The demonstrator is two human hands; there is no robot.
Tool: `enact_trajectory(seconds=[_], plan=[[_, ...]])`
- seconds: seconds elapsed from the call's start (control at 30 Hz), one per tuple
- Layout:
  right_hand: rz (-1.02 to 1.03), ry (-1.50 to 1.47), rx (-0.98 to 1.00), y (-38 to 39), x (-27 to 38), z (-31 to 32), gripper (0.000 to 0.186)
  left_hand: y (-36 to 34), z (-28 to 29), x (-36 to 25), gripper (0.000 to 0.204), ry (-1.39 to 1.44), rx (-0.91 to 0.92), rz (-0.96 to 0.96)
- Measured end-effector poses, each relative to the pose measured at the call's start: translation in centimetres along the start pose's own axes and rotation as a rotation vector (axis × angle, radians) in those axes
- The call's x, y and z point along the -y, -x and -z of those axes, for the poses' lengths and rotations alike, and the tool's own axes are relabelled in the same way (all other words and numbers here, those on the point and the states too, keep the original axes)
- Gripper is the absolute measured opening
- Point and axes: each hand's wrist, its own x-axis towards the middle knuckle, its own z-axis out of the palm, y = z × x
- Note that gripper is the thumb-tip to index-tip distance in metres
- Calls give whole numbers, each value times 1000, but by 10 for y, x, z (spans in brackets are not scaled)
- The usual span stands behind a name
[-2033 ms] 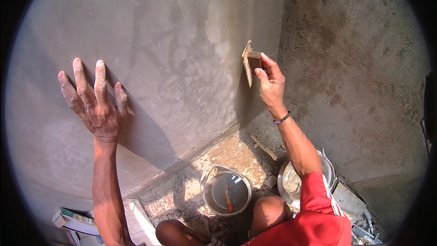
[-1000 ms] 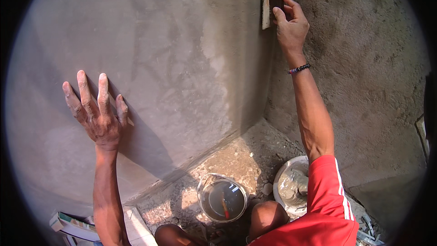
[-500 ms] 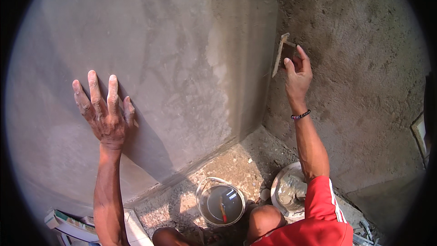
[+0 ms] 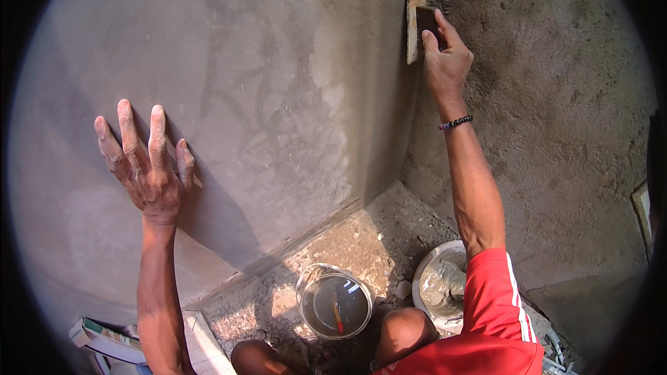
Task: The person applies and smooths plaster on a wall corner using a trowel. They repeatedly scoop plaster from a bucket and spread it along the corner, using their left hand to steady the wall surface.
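Observation:
My left hand [image 4: 147, 167] is spread against the smooth grey plastered wall [image 4: 250, 118], its fingers dusty and apart. Near the inner corner, my right hand [image 4: 448, 59] is closed on the handle of a small plastering float [image 4: 412, 31]. The float's narrow, mortar-crusted blade stands upright, with its face against the left wall's edge beside the corner. Part of the handle is in shadow behind my fingers. A damp, darker band runs down the plaster below the float.
Rough brown wall [image 4: 549, 118] rises on the right. On the rubble-strewn floor stand a clear bucket [image 4: 303, 298] of water with a red-handled brush [image 4: 339, 319] in it and a white bucket [image 4: 419, 285] of wet mortar. A box [image 4: 104, 340] lies at lower left.
My right hand has carried the float upward and slightly left along the corner, and its blade has turned more upright. My left hand has shifted slightly left and up on the wall.

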Motion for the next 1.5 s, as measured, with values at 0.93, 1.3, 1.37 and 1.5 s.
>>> enact_trajectory(seconds=[0.93, 1.3, 1.37, 1.5], plan=[[-32, -29, 47, -16, 17, 6, 42, 4, -7, 2, 48, -27, 4, 17], [-588, -1253, 267, -12, 7, 42, 50, 4, -6, 3, 51, -21, 6, 15], [-538, -1247, 273, -32, 8, 42, 48, 4, -6, 0, 51, -20, 7, 15], [-404, -915, 171, -51, 28, 36, 43, 4, -7, 1, 50, -13, 13, 23]])
